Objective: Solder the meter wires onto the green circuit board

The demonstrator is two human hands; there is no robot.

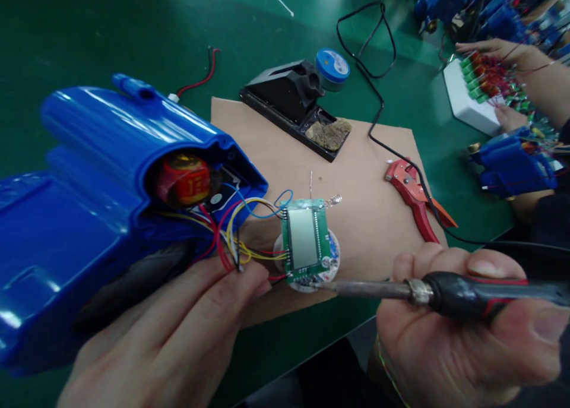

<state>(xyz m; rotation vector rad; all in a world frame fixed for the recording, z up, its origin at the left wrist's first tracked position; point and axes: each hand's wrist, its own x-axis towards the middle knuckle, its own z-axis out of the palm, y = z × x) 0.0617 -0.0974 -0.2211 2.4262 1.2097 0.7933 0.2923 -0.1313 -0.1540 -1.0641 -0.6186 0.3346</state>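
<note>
My right hand [458, 331] grips a soldering iron [449, 294], whose tip reaches the lower edge of a green circuit board [303, 239] with a grey display. Under the board is a round white piece [333, 256], mostly covered. Red, yellow, white and blue wires [236, 233] run from the board into a blue plastic housing [98, 158] on the left. My left hand [191, 319] is closed in a pinch on a wire at the board's lower left; its fingertips are partly hidden. Inside the housing's opening sits a red and yellow wrapped part [184, 179].
A brown board [356, 218] carries a soldering iron stand [285, 90] with a sponge [329, 133] and a red cutter [412, 194]. Behind stands a blue-lidded tin [332, 66]. A black cable [378, 111] crosses the green table. At right, another person's hands hold a white box [467, 102].
</note>
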